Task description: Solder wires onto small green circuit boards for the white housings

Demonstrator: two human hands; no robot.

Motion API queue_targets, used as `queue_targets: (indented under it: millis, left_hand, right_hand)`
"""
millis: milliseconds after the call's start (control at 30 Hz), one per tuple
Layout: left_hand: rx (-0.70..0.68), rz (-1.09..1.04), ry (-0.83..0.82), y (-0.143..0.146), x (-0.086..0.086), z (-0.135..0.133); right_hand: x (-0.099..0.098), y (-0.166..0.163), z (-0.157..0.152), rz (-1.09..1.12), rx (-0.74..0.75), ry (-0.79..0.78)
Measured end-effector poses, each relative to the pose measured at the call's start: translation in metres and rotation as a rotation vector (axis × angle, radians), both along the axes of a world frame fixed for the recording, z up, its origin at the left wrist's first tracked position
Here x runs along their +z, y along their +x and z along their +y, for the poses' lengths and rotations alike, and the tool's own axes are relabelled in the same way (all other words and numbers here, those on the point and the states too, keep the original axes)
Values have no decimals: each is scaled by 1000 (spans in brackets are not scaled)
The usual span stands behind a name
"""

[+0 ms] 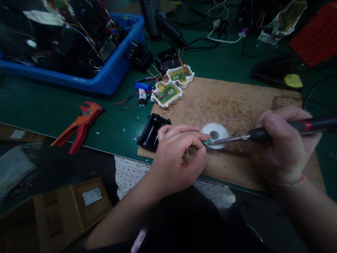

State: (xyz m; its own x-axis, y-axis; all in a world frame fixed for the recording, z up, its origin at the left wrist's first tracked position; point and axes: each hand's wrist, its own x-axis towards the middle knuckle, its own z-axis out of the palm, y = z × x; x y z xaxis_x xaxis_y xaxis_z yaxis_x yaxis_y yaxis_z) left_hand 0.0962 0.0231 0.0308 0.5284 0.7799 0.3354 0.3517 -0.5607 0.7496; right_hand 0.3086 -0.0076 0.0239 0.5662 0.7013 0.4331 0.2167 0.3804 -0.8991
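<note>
My right hand (283, 144) is closed round the handle of a soldering iron (263, 134), whose tip points left. That tip meets a small green circuit board (209, 142) lying over a white solder spool (217, 130). The fingers of my left hand (181, 151) pinch the board's left side, and thin wires (187, 154) hang below them. Part of the board is hidden by my fingertips. Just left of that hand lies an open black plastic case (152, 131), partly covered by it.
A brown work board (231, 102) lies on the green table. Near its upper left are two white housings (167, 94) with circuit boards and wires. Red-orange cutters (81, 124), a full blue bin (105, 79), a yellow sponge (293, 81) and a red device (316, 35) stand around.
</note>
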Motion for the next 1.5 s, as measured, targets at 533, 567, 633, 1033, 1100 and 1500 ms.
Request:
queue_targets:
  millis: [533,567,633,1033,1100,1500]
  left_hand:
    - [5,-14,10,0,-1,0]
    - [5,-15,10,0,-1,0]
    - [7,-11,5,-1,-2,0]
    - [-1,2,0,-1,0,0]
    - [0,7,6,-1,0,1]
    - [11,-37,17,-15,10,-4]
  right_hand:
    - [4,-4,2,73,-44,35]
    - [6,-4,3,92,-51,35]
    - [7,-4,5,124,-69,45]
    - [-4,-11,-2,-200,44,3]
    - [-5,-11,-5,-245,219,-68]
    - [-20,-9,3,-219,474,-178]
